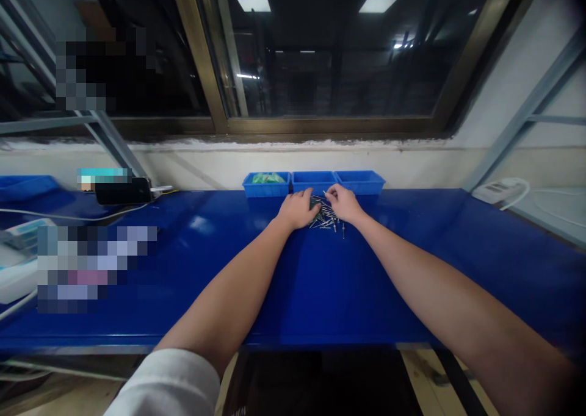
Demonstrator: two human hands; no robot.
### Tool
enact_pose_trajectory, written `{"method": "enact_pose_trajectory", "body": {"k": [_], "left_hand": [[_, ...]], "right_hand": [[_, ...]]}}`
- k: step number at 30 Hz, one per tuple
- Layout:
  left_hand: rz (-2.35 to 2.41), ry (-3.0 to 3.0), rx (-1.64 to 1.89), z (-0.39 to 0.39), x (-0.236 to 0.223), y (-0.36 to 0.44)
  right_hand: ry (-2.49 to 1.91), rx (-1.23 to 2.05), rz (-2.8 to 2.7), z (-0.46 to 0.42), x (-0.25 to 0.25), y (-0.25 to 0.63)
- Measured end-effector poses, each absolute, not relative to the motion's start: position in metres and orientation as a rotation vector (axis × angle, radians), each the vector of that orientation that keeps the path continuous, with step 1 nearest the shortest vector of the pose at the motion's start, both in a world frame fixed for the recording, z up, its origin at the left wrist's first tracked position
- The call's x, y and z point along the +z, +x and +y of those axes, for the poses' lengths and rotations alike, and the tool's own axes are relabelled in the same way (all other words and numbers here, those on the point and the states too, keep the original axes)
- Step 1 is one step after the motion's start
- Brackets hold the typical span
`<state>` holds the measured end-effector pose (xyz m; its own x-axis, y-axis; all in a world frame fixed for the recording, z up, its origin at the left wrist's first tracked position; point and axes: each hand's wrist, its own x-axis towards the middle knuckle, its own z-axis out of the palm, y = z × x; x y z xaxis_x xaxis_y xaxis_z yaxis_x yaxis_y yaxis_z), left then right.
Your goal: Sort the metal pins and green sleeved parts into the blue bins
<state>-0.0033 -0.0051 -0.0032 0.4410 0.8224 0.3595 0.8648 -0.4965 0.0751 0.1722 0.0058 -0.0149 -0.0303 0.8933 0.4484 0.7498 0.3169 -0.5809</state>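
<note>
White sleeve (169, 382) nearest; left hand (298, 209) is cupping the screw pile (327, 219), right hand (343, 203) is pinching one screw; loose ones are risking rolling off toward the blue bins (314, 182)

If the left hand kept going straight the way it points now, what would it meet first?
Probably the middle blue bin, just beyond the left hand and the pile of small metal pins it rests on; depth is hard to judge.
</note>
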Motion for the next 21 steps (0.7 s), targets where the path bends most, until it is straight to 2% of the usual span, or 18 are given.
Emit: {"method": "enact_pose_trajectory", "body": {"k": [5,21], "left_hand": [[-1.329,-2.556,-0.655,-0.001,-0.003,-0.005],[-1.327,-2.523,-0.643,-0.006,0.002,-0.007]], "right_hand": [[-1.128,0.496,-1.786,0.011,-0.017,0.173],[-1.116,0.765,-1.561,-0.003,0.002,0.178]]}}
